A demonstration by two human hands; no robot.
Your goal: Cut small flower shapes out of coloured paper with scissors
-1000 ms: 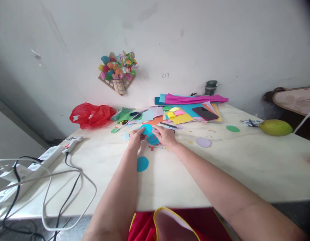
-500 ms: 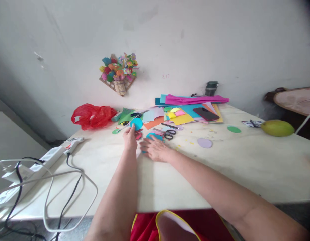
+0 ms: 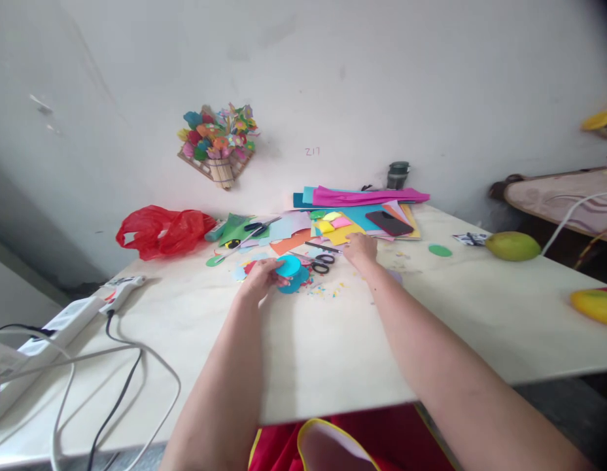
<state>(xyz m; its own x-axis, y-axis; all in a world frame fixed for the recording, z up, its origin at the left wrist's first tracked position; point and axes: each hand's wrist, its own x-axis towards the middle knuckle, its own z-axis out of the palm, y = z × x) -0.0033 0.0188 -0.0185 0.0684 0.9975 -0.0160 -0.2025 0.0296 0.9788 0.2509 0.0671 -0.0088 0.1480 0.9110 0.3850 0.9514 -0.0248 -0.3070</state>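
Between the fingers of my left hand [image 3: 262,280] is a blue paper circle [image 3: 288,265], held just over another blue piece [image 3: 295,282] on the table. My right hand [image 3: 361,250] is at the right end of a dark pencil [image 3: 323,248], near the yellow paper; its fingertips are too small to make out, so its grip is unclear. Black-handled scissors [image 3: 322,263] lie between the hands. Small coloured scraps [image 3: 333,291] are scattered in front of them. A lilac paper piece [image 3: 396,277] lies partly behind my right wrist.
A red plastic bag [image 3: 166,230], a second pair of scissors [image 3: 256,228] and a phone [image 3: 389,223] lie farther back. Power strips [image 3: 70,318] with cables are on the left. A green mango [image 3: 513,246] and a green paper oval [image 3: 439,250] lie to the right.
My right hand has lifted off the blue pieces and moved right and back to the pencil. My left hand has brought its blue circle nearer and over the other blue piece. The view has shifted right.
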